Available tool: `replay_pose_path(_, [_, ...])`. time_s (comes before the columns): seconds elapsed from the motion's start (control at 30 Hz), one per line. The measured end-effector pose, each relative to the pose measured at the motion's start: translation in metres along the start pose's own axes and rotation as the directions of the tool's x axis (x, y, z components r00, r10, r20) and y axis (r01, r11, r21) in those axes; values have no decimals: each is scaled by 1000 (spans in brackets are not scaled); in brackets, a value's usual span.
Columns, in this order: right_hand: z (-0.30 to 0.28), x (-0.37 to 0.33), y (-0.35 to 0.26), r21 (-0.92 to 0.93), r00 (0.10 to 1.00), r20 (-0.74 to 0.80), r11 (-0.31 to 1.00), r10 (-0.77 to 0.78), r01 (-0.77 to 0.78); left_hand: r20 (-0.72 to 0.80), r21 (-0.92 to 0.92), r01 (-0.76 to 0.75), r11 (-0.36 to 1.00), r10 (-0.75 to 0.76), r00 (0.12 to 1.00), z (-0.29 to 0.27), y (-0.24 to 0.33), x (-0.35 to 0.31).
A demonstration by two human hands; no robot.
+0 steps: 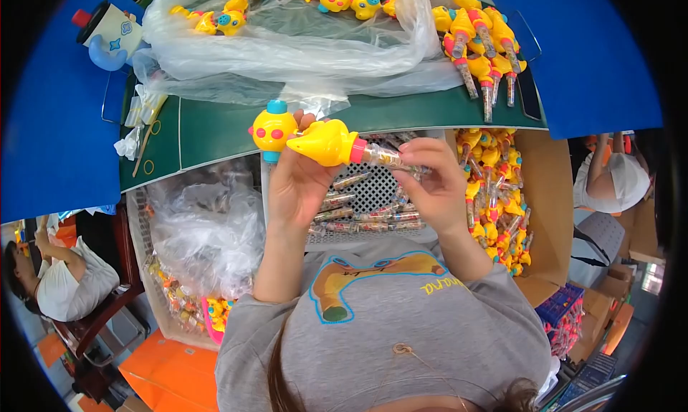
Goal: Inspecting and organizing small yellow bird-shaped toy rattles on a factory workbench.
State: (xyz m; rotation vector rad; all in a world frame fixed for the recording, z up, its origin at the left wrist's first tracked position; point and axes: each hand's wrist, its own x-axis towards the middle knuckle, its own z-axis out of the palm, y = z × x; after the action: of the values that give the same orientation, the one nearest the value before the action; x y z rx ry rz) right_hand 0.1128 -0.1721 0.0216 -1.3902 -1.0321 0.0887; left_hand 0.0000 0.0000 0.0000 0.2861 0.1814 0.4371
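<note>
Above the near edge of the green table, my two hands hold one yellow duck-shaped toy sideways. Its round head, with pink cheeks and blue caps, points left. My left hand is closed round the toy from below, just behind the head; some of its fingers are hidden. A clear tube with small pieces inside sticks out of the toy's red collar to the right. The thumb and fingers of my right hand pinch that tube near its end. Below lies a plastic basket with several filled tubes.
A clear plastic bag with yellow toys spreads over the table. Toys with tubes pile up at the right, beside a phone. A cardboard box of toys and a crate of crumpled bags flank me. A mug stands far left.
</note>
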Motion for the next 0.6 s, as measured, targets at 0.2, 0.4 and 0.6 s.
replay_pose_path(0.2, [-3,-1,-11,-174,987,53,974,153,-142,-21,83,-93,992,95,995,2,-2,0])
replay_pose_path(0.4, [8,-8,-4,-12,952,-60,954,299,-300,-37,220,-149,964,161,986,5,-8,2])
replay_pose_path(0.6, [7,-6,-3,-241,997,-8,968,70,-70,54,278,-175,945,167,985,7,-13,6])
